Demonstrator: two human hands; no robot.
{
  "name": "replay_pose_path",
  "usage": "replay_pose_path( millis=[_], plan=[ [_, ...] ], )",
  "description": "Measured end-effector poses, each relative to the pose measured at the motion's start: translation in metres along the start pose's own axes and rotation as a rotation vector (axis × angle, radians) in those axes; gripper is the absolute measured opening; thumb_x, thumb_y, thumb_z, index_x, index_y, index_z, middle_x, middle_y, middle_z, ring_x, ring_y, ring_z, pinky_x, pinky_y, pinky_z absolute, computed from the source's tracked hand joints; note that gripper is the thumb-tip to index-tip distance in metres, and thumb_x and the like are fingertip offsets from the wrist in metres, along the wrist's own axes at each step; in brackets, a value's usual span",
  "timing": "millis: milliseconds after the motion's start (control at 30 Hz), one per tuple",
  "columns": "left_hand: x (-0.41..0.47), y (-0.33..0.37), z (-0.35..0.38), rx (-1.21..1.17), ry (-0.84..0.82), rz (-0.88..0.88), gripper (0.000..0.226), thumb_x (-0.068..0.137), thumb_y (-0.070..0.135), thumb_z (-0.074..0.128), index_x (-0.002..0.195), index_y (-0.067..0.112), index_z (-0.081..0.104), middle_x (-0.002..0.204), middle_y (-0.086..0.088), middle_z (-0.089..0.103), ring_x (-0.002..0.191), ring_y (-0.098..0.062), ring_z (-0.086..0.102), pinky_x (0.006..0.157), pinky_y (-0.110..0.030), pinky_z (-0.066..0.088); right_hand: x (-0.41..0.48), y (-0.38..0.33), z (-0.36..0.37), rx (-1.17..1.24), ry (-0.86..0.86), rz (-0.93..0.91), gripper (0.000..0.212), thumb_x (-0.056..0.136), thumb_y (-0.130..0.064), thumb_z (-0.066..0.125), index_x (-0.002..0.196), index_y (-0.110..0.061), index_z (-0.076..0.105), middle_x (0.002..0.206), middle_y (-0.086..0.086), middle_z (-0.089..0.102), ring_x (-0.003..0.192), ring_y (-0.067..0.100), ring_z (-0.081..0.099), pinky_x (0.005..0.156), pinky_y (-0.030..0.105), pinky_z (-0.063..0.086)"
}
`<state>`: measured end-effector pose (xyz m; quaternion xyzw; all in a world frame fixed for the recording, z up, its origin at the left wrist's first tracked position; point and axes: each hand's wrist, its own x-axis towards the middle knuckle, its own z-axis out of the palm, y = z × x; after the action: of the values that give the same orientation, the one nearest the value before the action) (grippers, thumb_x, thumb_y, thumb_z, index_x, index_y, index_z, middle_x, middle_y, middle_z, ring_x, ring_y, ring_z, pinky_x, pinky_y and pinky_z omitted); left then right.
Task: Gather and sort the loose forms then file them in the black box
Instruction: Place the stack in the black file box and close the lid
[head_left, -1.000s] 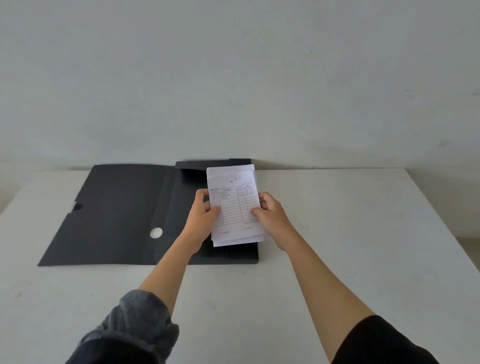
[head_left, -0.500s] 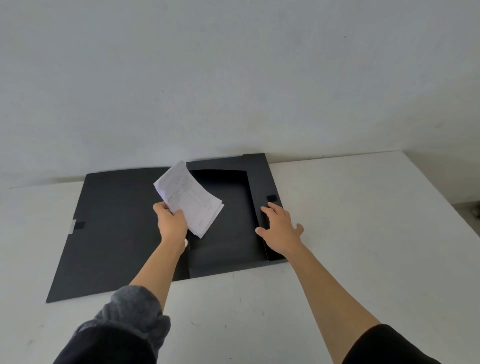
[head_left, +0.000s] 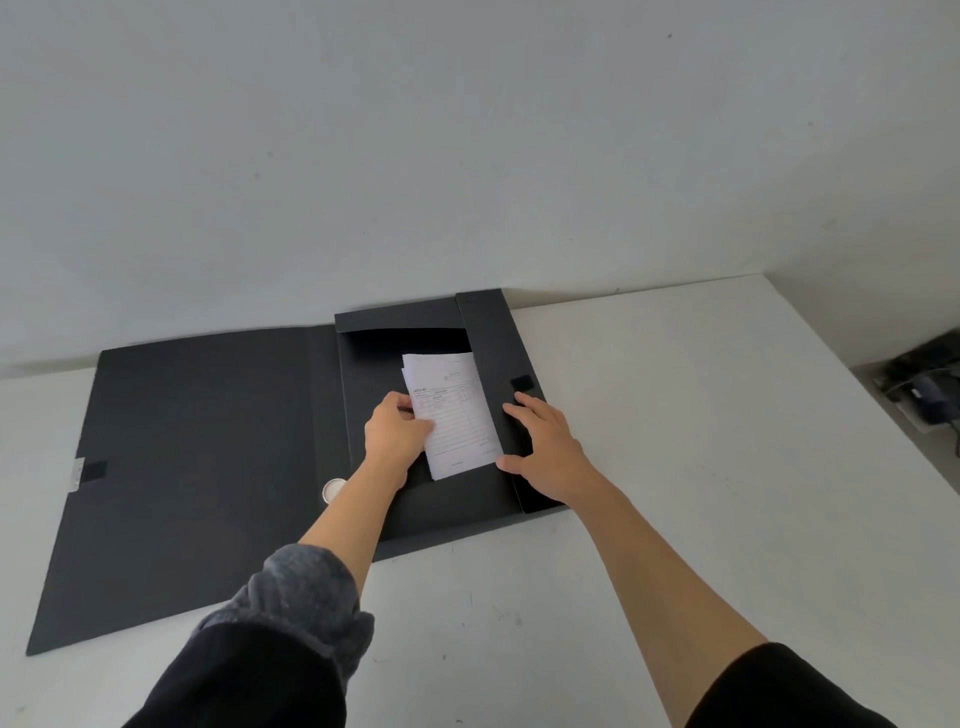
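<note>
The black box (head_left: 498, 343) lies open on the white table (head_left: 727, 467), its wide lid (head_left: 202, 467) folded flat to the left. A stack of white printed forms (head_left: 457, 415) lies inside the box tray, against its right wall. My left hand (head_left: 395, 434) grips the stack's left edge, thumb on the top sheet. My right hand (head_left: 545, 447) rests flat with spread fingers on the box's right side flap, holding it down beside the forms.
A grey wall rises right behind the table. The table's right edge runs diagonally at the far right, with dark cables and a device (head_left: 930, 395) on the floor beyond it. A round finger hole (head_left: 334, 490) and Velcro tabs show on the box.
My left hand has brought the forms from above the lid down into the box tray. My right hand stays on the right flap. The view has tilted.
</note>
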<state>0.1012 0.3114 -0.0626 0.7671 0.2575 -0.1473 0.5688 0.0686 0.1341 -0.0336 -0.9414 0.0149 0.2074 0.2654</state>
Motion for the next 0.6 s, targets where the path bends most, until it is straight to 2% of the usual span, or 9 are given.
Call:
replay_pose_path(
  millis=[100, 267, 367, 467, 600],
  plan=[
    [-0.002, 0.000, 0.014, 0.067, 0.016, 0.051, 0.019, 0.083, 0.002, 0.065, 0.101, 0.006, 0.059, 0.109, -0.015, 0.066, 0.100, -0.027, 0.064, 0.086, -0.045, 0.055, -0.001, 0.004, 0.000, 0.006, -0.002, -0.020, 0.071, 0.088, -0.025, 0.063, 0.148, -0.022, 0.025, 0.160, -0.008, 0.013, 0.147, 0.014, 0.009, 0.117, 0.046, 0.025],
    [-0.010, 0.000, 0.031, 0.235, 0.034, 0.166, 0.024, 0.083, 0.010, 0.069, 0.106, 0.005, 0.067, 0.103, -0.010, 0.069, 0.095, -0.024, 0.066, 0.073, -0.033, 0.053, -0.002, 0.009, 0.003, -0.028, 0.006, -0.038, 0.070, 0.090, -0.029, 0.060, 0.149, -0.023, 0.022, 0.161, -0.009, 0.009, 0.148, 0.013, 0.006, 0.118, 0.045, 0.023],
    [-0.013, 0.000, 0.036, 0.122, -0.002, 0.180, 0.031, 0.085, 0.010, 0.067, 0.116, 0.005, 0.065, 0.106, -0.014, 0.071, 0.091, -0.025, 0.069, 0.082, -0.039, 0.057, -0.001, 0.011, 0.006, -0.051, 0.010, -0.049, 0.070, 0.092, -0.030, 0.058, 0.150, -0.023, 0.020, 0.161, -0.010, 0.006, 0.149, 0.011, 0.003, 0.115, 0.042, 0.024],
    [-0.017, 0.000, 0.034, 0.038, -0.028, 0.167, 0.043, 0.087, 0.012, 0.065, 0.129, 0.005, 0.056, 0.109, -0.012, 0.070, 0.089, -0.022, 0.069, 0.088, -0.036, 0.055, 0.001, 0.015, 0.007, -0.057, 0.025, -0.036, 0.070, 0.092, -0.028, 0.057, 0.150, -0.023, 0.018, 0.161, -0.009, 0.005, 0.149, 0.012, 0.003, 0.117, 0.043, 0.023],
    [-0.021, 0.003, 0.025, 0.103, -0.040, 0.211, 0.045, 0.088, 0.019, 0.064, 0.131, 0.009, 0.054, 0.119, -0.009, 0.066, 0.098, -0.021, 0.065, 0.094, -0.033, 0.048, 0.001, 0.014, 0.004, -0.096, 0.023, 0.018, 0.067, 0.095, -0.028, 0.053, 0.150, -0.025, 0.016, 0.162, -0.007, 0.003, 0.149, 0.014, 0.000, 0.119, 0.048, 0.010]
  ],
)
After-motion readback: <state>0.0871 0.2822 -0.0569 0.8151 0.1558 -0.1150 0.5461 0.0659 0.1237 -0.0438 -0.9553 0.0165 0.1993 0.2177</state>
